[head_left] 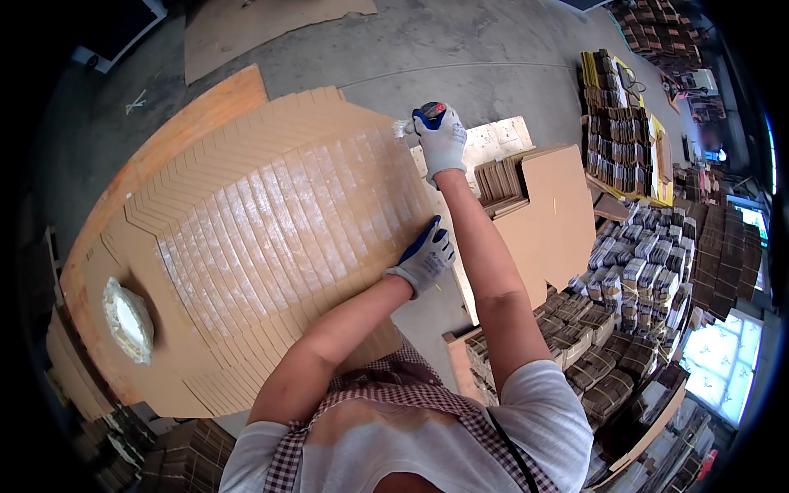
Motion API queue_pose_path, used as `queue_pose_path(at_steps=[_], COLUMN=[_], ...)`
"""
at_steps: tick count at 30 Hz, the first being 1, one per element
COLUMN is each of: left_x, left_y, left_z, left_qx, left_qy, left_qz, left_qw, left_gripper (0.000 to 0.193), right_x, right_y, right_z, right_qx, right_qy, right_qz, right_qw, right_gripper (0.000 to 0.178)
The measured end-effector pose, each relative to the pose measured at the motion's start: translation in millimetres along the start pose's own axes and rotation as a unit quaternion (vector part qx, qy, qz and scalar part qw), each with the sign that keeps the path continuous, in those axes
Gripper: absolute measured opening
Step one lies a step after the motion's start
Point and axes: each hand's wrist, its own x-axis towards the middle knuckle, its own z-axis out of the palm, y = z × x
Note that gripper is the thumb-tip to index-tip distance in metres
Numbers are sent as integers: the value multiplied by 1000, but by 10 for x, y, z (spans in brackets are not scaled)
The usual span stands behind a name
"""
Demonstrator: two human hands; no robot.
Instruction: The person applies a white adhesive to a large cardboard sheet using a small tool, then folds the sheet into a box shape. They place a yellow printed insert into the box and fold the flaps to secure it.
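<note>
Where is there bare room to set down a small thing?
Bare: the cardboard between the white bowl and the glossy strips; the grey floor between the right hand and upper-right stacks. Crowded: lower right, packed with tied bundles.

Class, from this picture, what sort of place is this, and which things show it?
Most likely a cardboard-packaging workshop or warehouse: overlapping cardboard sheets fan out before the person, tied brown bundles stand stacked at the right, and the grey floor looks like bare concrete.
</note>
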Motion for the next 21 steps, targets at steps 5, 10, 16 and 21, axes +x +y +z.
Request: queue_pose_path(at_steps=[5, 10, 16, 21], left_x=[-23, 42, -77, -48], left_y=[-20, 35, 9, 4], left_z=[198, 136, 150, -82], left_qx=[27, 48, 369, 24], left_qy=[89, 11, 48, -39], left_qz=[-42, -29, -57, -52], left_qw=[995, 998, 927, 998], left_gripper=[20, 26, 39, 42], right_x=[-114, 8, -331, -221], right_y=[-388, -210, -866, -593], right_z=[-22, 36, 54, 10], right_qx=[65, -94, 49, -111], right_qy=[-13, -22, -49, -51], right_qz=[-40, -35, -56, -94], right_qw=[997, 995, 996, 988], right_gripper=[46, 35, 31, 34])
